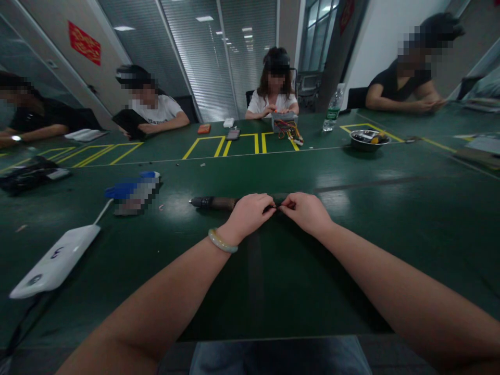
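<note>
A dark rod-shaped tool (213, 202) with a metal tip pointing left lies on the green table (375, 219). My left hand (250, 213), with a pale bangle on the wrist, is curled over the tool's right part. My right hand (307, 211) is closed in a pinch right beside it, the fingertips of both hands meeting over a small dark part that I cannot make out. The tool's right end is hidden under my hands.
A white flat device (57, 263) with a cable lies at the left, a blurred blue-and-white object (135, 191) behind it. Farther off are a metal bowl (367, 139), a water bottle (333, 110) and a box with coloured wires (286, 124). Several other people sit around the table.
</note>
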Demonstrator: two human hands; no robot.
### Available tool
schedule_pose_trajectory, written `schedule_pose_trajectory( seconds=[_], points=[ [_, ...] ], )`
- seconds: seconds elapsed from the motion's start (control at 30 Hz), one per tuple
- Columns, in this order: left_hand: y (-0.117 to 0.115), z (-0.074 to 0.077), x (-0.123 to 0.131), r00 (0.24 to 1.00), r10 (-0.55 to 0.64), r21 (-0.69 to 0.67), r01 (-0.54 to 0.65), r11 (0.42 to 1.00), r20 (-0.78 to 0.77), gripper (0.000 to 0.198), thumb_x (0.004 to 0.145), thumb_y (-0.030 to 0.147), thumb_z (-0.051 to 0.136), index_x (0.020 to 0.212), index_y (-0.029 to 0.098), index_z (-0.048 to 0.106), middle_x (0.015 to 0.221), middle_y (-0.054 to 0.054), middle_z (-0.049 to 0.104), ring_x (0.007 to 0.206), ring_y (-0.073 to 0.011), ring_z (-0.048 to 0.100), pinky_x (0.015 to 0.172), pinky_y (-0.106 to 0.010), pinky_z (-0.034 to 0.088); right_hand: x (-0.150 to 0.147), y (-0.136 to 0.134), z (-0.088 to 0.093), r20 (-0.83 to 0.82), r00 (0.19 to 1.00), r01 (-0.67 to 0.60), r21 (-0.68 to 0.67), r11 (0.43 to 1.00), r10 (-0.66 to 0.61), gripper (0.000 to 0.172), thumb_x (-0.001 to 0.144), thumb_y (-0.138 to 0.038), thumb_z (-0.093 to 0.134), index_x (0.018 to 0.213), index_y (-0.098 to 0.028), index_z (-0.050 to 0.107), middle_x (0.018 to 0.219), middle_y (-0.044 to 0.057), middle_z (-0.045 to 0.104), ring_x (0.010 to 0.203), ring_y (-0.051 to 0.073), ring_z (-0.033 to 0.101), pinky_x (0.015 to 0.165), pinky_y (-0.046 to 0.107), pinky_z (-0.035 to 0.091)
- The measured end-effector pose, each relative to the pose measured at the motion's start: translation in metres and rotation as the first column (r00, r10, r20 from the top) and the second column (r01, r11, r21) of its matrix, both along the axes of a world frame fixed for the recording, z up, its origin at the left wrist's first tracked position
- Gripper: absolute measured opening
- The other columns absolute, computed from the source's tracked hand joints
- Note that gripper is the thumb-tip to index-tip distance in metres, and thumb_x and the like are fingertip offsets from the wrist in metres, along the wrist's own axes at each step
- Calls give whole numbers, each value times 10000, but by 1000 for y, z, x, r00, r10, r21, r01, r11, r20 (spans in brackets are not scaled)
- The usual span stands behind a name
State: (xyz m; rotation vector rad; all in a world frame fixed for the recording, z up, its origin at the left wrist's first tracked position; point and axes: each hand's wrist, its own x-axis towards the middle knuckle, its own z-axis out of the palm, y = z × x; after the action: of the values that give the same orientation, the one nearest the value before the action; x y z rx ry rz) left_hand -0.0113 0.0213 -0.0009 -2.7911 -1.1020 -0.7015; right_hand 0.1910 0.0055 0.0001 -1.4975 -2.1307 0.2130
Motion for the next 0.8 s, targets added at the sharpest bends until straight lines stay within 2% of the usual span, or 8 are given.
schedule_pose_trajectory(
  seconds=[0.13, 0.37, 0.53, 0.67, 0.8],
  points=[
    [1, -2, 1, 1000, 4, -2, -4, 1000, -1, 130, 888, 265, 593, 999, 201, 611, 987, -40, 659, 1009, -210, 614, 910, -377, 480, -2, 0, 1, 81, 997, -25, 84, 996, 18, 31, 860, -231, 665, 847, -205, 679, 848, -1, 651, 761, 147, 586, 656, 251, 400],
    [-4, 3, 1, 999, 27, -14, -27, 1000, 30, 170, 866, 250, 610, 1025, 207, 566, 982, -33, 646, 941, -203, 615, 860, -366, 488, -3, 4, 1, 215, 975, -83, 113, 990, 57, 97, 910, -250, 617, 906, -225, 711, 904, 4, 646, 787, 150, 578, 668, 257, 398],
    [-7, 6, 1, 997, 72, -20, -71, 997, 30, 255, 841, 265, 640, 1060, 208, 523, 956, -35, 638, 902, -212, 620, 817, -369, 499, -5, 6, 3, 301, 949, -148, 164, 975, 93, 91, 911, -232, 613, 885, -222, 699, 966, 22, 655, 928, 186, 566, 814, 288, 407],
    [-9, 6, 2, 998, 54, 10, -55, 998, 37, 300, 812, 283, 666, 1068, 209, 528, 997, -45, 643, 957, -230, 620, 943, -423, 470, -9, 9, 1, 357, 930, -127, 88, 988, 88, 79, 931, -207, 571, 959, -194, 644, 920, 34, 655, 849, 188, 595, 737, 279, 419],
    [-9, 8, -1, 998, -5, 27, 3, 1000, 65, 347, 840, 282, 627, 1160, 200, 524, 1152, -62, 624, 1121, -218, 581, 1098, -443, 367, -12, 12, -3, 438, 892, -160, 82, 984, 109, 79, 945, -164, 522, 996, -142, 579, 971, 72, 624, 831, 197, 602, 719, 280, 417]
  ],
)
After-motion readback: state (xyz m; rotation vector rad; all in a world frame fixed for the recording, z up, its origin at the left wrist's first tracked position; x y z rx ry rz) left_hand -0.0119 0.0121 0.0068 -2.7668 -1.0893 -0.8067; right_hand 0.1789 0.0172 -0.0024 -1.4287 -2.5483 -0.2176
